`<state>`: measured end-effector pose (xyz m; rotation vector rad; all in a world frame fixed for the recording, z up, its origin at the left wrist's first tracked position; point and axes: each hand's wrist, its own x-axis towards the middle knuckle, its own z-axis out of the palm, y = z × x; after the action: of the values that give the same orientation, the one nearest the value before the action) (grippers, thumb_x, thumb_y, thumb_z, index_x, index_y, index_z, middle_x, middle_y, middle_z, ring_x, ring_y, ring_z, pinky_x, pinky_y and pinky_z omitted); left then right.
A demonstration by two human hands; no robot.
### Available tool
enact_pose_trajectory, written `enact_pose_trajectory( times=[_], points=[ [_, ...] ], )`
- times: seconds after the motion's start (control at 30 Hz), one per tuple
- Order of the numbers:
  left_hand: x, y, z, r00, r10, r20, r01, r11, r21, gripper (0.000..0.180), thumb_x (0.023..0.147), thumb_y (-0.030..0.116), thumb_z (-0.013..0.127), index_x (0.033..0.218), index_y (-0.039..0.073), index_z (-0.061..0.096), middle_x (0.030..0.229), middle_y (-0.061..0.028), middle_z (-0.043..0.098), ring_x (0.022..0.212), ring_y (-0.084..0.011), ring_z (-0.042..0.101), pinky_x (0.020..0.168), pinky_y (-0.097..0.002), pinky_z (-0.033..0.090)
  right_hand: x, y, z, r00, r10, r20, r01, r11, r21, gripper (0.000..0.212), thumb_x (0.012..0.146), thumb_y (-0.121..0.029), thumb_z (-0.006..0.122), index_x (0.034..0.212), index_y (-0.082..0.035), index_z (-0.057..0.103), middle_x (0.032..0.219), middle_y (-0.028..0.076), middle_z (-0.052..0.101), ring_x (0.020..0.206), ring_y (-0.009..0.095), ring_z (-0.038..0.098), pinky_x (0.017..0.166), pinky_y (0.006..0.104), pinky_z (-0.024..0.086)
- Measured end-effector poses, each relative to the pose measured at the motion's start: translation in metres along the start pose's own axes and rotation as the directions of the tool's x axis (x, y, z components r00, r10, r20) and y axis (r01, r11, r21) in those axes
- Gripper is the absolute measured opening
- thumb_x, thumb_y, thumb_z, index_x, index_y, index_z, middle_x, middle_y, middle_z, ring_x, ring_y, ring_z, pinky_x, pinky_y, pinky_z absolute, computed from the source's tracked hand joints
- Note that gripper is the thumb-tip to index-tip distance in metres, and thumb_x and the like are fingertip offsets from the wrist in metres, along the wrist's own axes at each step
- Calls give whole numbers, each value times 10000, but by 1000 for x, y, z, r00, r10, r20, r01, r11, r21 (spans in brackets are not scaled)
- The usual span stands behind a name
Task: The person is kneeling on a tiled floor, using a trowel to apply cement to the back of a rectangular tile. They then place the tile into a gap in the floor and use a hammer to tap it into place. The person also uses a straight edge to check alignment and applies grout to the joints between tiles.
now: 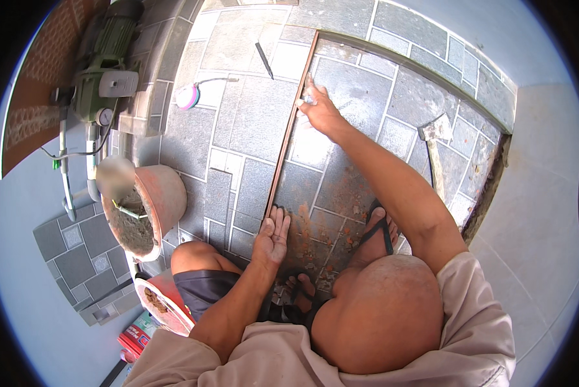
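Note:
A long, thin brown strip (289, 129) runs along the grey tiled floor between my two hands. Beside its near end is my left hand (273, 240), palm turned up and fingers stretched out, with the fingertips against or very close to the strip. Farther up, my right hand (321, 111) is at the strip's far half, index finger extended along it and thumb apart. A pale patch shows among the right fingers; whether it is a small object or bright floor is unclear. To the right lies a hatchet-like hammer (436, 131) with a wooden handle.
Left of the strip lie a black marker-like stick (264, 61) and a pink-and-white round item (187, 97) with a cord. A terracotta pot (167, 200) and a green water pump (105, 71) stand at left. A raised edge (405, 61) borders the floor. Reddish crumbs (328, 200) lie near my sandals.

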<state>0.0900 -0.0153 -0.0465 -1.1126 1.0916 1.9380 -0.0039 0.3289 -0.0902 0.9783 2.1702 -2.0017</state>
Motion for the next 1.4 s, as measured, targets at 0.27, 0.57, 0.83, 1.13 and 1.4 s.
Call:
enact_pose_trajectory(
  times=[0.27,0.57,0.83,1.13,1.4],
  points=[
    [-1,-2,-2,1000,-5,0,5,994,108,447,1142,162,448,1570,44,401,1639,-74,463,1507,-302,456,1259,-510,404,0,10,1,999,-14,49,4,984,179,798,1043,-208,673,1660,-46,193,1446,182,406,1201,302,663,846,376,699],
    [-5,-1,1,1000,0,0,0,995,103,448,1137,245,441,1539,50,404,1633,-56,464,1524,-308,424,1266,-551,392,-21,-15,0,1000,-10,1,9,985,173,709,1044,-190,668,1600,38,292,1506,254,462,1261,309,645,900,369,681],
    [-5,-1,3,999,22,-40,-22,1000,-12,441,1124,174,471,1524,-1,408,1612,-118,472,1511,-326,438,1267,-532,409,-16,-11,0,1000,17,21,-21,985,173,694,1037,-162,677,1588,45,310,1440,267,545,1215,314,683,943,372,653],
    [-1,-2,9,998,33,-59,-39,994,-102,394,1136,112,434,1489,-62,451,1595,-176,484,1492,-336,463,1256,-505,435,-14,-15,-4,995,70,71,-87,961,262,663,1033,-118,670,1559,75,315,1431,313,518,1222,320,673,999,366,629],
    [-5,1,11,998,31,-50,-36,993,-113,403,1139,93,405,1498,-86,435,1595,-193,472,1490,-345,461,1260,-492,433,-9,-21,-7,989,105,99,-127,962,244,699,1019,-67,664,1582,78,275,1553,201,381,1238,324,645,988,346,640]
  ],
)
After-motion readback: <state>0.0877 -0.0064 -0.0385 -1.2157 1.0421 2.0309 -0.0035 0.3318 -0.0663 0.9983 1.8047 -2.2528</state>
